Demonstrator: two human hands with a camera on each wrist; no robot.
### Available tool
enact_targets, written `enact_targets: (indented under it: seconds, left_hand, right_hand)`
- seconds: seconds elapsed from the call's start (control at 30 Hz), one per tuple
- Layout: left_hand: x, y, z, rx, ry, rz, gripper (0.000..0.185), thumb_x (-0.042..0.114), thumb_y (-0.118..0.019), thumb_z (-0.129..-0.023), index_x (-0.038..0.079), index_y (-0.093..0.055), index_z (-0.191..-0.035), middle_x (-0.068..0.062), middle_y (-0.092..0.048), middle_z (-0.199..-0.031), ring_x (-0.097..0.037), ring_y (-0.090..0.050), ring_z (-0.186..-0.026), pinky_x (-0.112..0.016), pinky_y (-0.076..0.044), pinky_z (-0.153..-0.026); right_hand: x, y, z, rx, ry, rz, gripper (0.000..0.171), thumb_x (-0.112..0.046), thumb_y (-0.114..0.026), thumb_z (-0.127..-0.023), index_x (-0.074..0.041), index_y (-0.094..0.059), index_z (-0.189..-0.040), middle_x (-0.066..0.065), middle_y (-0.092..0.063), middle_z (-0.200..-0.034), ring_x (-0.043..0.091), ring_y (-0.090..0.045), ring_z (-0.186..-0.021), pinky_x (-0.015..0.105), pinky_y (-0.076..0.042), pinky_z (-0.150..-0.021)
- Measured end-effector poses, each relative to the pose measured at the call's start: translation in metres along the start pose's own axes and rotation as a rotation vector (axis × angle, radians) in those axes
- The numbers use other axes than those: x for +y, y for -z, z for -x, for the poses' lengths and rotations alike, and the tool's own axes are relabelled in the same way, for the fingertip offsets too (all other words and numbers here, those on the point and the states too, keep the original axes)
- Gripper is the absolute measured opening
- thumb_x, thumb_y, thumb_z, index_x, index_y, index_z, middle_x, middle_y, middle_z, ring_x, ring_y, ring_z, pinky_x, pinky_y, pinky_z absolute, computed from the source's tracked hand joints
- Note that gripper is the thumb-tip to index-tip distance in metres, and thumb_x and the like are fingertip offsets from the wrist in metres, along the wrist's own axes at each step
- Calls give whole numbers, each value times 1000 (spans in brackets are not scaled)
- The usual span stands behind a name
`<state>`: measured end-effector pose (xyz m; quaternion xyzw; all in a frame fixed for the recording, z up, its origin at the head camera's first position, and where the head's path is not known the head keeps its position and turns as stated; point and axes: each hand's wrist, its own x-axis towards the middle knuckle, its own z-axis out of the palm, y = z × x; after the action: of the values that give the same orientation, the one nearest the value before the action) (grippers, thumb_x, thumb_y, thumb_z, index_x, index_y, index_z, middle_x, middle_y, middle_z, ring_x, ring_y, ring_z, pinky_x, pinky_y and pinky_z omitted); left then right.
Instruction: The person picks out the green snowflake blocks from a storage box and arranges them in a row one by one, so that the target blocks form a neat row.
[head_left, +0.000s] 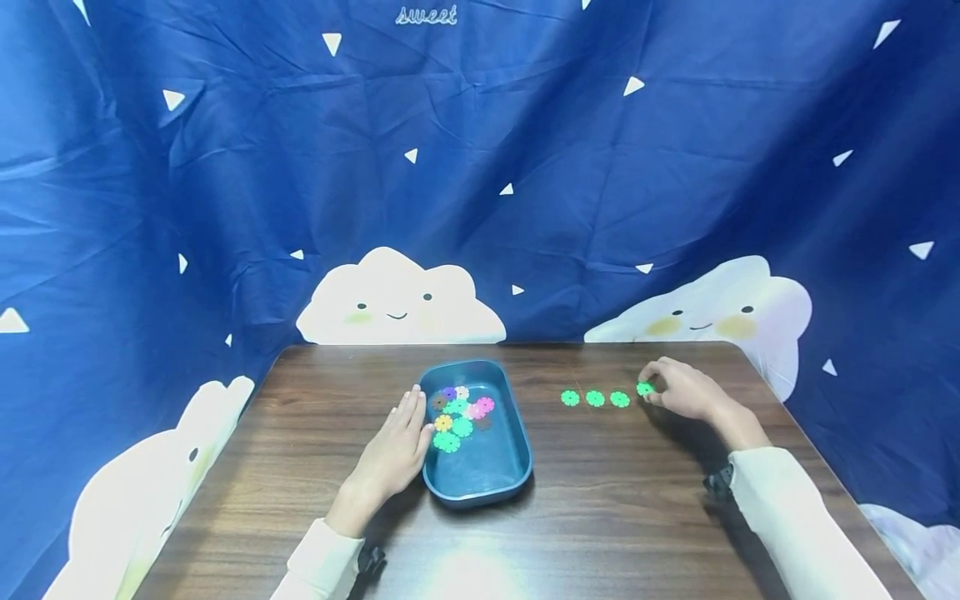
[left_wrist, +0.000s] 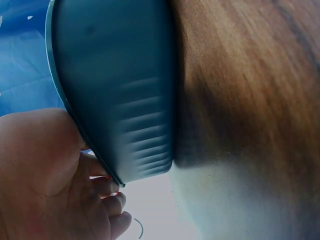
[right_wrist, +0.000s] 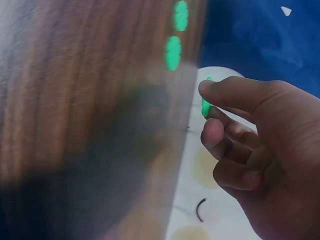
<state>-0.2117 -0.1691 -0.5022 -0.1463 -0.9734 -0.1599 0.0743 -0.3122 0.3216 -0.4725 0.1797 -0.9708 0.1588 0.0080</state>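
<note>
This looks like a staged play corner in a home or small recording room rather than a working space. A dark blue fabric backdrop (head_left: 525, 167), printed with smiling white clouds, small triangles and the word "sweet", hangs in folds behind a dark wood-grain table (head_left: 600, 517). Colourful plastic snowflake discs (head_left: 459, 412) in a teal tray (head_left: 487, 483) suggest children's toys.

The left hand (head_left: 395, 454) lies flat with straight fingers near the table's middle; the right hand (head_left: 678, 390) curls, fingertips pinched, toward the far right edge.
</note>
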Motion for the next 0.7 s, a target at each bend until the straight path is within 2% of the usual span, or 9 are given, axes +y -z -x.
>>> enact_targets:
  seconds: [0.07,0.3,0.53,0.7]
  left_hand:
    - [0,0,0,-1,2,-1,59,31,-40,-106,-1,-26,-153,-16,-21,-163,-29,-19,-151,-49,-24,-122]
    - [0,1,0,-12,3,-12,59,31,-39,-106,-1,-25,-154,-15,-19,-163,-29,-18,-152,-48,-23,-123]
    - [0,1,-1,-12,-1,-16,60,31,-40,-105,-1,-26,-153,-16,-20,-163,-30,-19,-152,-48,-24,-122]
    - [1,1,-1,-20,1,-23,60,32,-39,-106,-1,-25,-154,-16,-20,-163,-29,-19,-152,-48,-24,-122]
  right_hand:
    - [4,-5,0,-6,0,-1,22,-19,-74,-83,-13,-68,-103,10,-65,-108,29,-64,-96,53,-52,-80]
    - [13,-16,-2,-11,-27,7,23,-19,-75,-83,-12,-68,-103,6,-61,-98,21,-57,-82,48,-50,-73]
    - [18,-23,-3,-35,-44,-1,25,-20,-73,-85,-10,-67,-107,10,-63,-106,28,-62,-94,54,-51,-78]
    - [21,-26,-3,-49,-59,-6,23,-21,-73,-86,-10,-68,-106,11,-63,-107,29,-63,-95,54,-51,-77]
